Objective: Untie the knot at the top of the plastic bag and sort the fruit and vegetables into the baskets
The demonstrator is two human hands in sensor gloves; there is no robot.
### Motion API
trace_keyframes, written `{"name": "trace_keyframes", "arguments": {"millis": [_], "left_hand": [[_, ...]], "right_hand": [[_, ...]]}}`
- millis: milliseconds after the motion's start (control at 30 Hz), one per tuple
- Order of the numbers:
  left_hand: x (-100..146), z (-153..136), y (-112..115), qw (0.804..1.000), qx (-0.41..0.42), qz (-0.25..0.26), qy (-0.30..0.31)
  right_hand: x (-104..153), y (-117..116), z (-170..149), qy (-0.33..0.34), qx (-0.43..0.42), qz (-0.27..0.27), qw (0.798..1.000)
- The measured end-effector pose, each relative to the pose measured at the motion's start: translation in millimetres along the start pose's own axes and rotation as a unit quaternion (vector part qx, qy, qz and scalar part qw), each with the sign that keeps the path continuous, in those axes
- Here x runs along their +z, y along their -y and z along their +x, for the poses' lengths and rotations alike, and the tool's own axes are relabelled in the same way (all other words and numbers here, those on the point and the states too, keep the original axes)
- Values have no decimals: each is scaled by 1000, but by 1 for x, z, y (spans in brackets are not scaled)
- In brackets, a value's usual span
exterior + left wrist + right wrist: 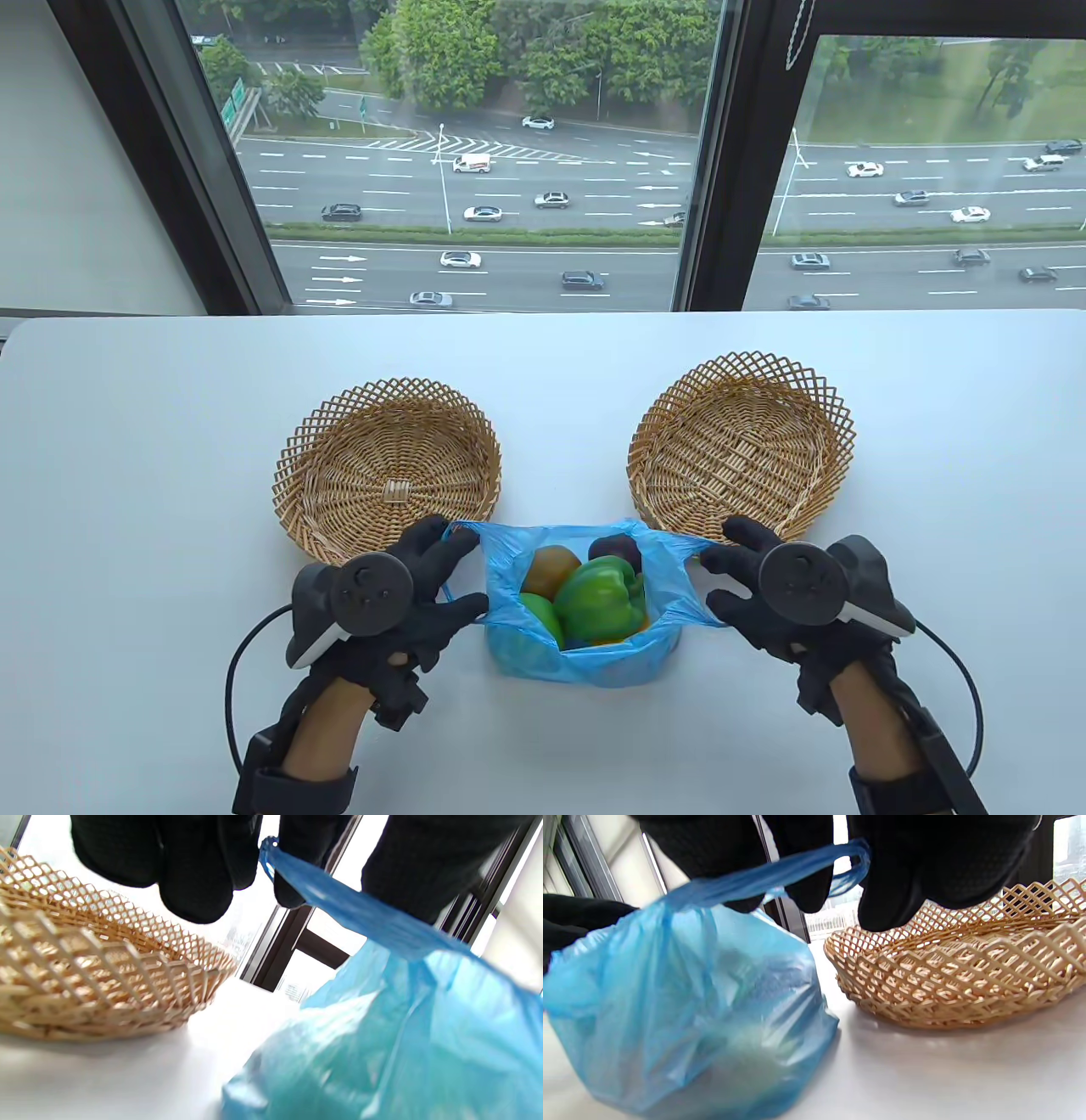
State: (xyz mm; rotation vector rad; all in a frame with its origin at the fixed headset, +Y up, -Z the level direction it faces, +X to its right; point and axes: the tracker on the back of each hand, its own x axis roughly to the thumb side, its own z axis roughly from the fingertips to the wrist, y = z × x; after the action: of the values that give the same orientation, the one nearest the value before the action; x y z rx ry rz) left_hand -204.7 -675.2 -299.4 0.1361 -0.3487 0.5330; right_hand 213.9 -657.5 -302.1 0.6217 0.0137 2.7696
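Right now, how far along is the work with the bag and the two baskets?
Done: the blue plastic bag is untied, its mouth wide open. In hand: the left hand and the right hand each pinch a handle, pulling them apart. Left: all sorting. The green bell pepper and other produce sit inside; the left basket and right basket hold nothing.

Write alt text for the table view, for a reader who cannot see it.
Two gloved hands, left hand and right hand, pull the handles of an open blue plastic bag apart, showing a green bell pepper and other produce inside. Two empty wicker baskets, the left basket and right basket, sit behind it on a white table.
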Motion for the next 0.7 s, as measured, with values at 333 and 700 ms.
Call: {"name": "trace_keyframes", "arguments": {"millis": [333,700], "left_hand": [[23,53,-22,955,-50,282,77],[17,87,7,961,-150,221,79]], "right_hand": [[18,17,45,6,-49,-203,978],[46,6,146,67,211,-344,913]]}}
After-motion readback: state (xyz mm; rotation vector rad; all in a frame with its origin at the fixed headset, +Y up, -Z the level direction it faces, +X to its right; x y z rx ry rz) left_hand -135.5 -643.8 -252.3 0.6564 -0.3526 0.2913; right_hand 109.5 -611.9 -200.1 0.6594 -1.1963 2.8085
